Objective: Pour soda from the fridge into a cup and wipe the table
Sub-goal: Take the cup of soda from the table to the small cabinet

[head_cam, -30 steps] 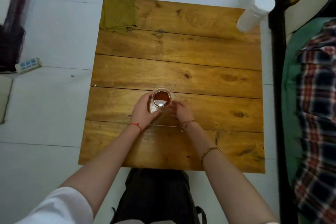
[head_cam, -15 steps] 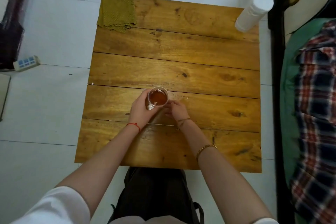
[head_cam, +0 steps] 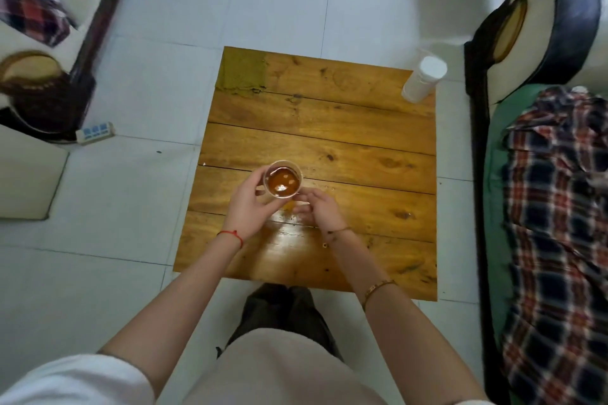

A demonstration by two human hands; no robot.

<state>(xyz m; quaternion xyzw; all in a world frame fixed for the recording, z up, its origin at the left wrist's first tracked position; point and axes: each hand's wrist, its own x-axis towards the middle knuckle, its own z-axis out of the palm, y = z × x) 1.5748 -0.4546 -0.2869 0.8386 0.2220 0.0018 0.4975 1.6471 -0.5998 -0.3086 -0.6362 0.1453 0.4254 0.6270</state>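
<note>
A clear cup (head_cam: pixel 283 182) filled with brown soda is over the middle of the wooden table (head_cam: pixel 329 148). My left hand (head_cam: pixel 248 207) grips the cup from its left side, fingers curled round it. My right hand (head_cam: pixel 317 211) hovers just right of and below the cup with relaxed fingers, holding nothing. A wet shine shows on the boards beneath the hands. An olive green cloth (head_cam: pixel 243 74) lies flat on the table's far left corner.
A white cylindrical bottle (head_cam: pixel 422 79) stands at the table's far right corner. A chair with green cushion and plaid fabric (head_cam: pixel 556 207) is close on the right. A power strip (head_cam: pixel 95 132) lies on the tiled floor at left, beside dark furniture.
My head has risen and pulled back, so the table looks smaller. The cup looks lifted slightly in my left hand, and my right hand has come off it.
</note>
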